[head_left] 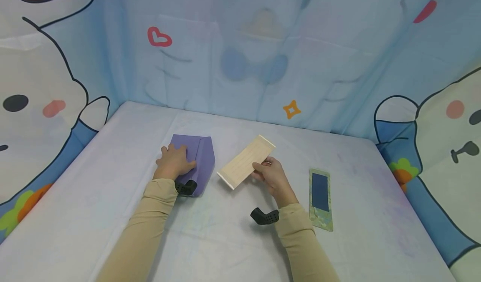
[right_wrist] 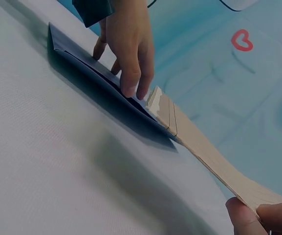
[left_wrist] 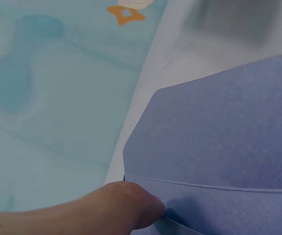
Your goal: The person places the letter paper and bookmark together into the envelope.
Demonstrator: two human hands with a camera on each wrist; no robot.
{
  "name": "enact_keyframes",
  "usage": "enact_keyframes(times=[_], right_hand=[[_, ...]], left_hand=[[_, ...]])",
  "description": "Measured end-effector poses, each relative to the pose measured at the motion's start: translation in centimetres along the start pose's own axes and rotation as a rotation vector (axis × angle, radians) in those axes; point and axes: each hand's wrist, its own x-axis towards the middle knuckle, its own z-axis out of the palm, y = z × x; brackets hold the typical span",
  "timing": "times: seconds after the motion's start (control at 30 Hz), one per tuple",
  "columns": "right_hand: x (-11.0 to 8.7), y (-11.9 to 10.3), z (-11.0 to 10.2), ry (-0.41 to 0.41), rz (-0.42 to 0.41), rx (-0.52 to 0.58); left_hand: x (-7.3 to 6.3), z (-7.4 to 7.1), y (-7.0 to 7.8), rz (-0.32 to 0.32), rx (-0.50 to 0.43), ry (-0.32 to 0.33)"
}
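Head view gets most of the setup, so starting there. The surface (head_left: 225,248) wears a white cloth, a bit wrinkled, with faint purple blotches toward its right edge. Light-blue printed backdrop (head_left: 323,65) hangs right behind the far edge and wraps round both sides: big white cartoon animals left and right, orange carrots with green tops, a red heart outline (head_left: 159,36), and an orange four-point star (head_left: 292,109) just above the far edge.

On the surface, a purple envelope (head_left: 204,157) lies left of the middle, nearer the far edge than the near one, flap side toward the centre. Of the two hands, the left hand (head_left: 173,161) has its fingers spread and bent over it, fingertips on the paper; left wrist view has the thumb at the crease. The right hand (head_left: 272,175) pinches a pale wooden panel (head_left: 244,161) by its edge, thumb on top. That panel is up off the cloth around the middle of the surface, slanted, with one whitish end just beside the envelope.

Over toward the right edge there's a green strip (head_left: 321,217) with a dark blue block on it. As for labels, that strip has small pale markings, but it's too tiny from here for me to say whether any of it's writing. Both tan sleeves have a black bracket (head_left: 264,216) at the cuff.
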Motion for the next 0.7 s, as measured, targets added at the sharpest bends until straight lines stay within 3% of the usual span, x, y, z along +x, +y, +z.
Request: enact_keyframes(times=[0.7], right_hand=[[-0.8, 0.1, 1.7, -0.014, -0.01, 0.055]], left_hand=[[-0.1, 0.0, 0.1, 0.002, -0.005, 0.016]])
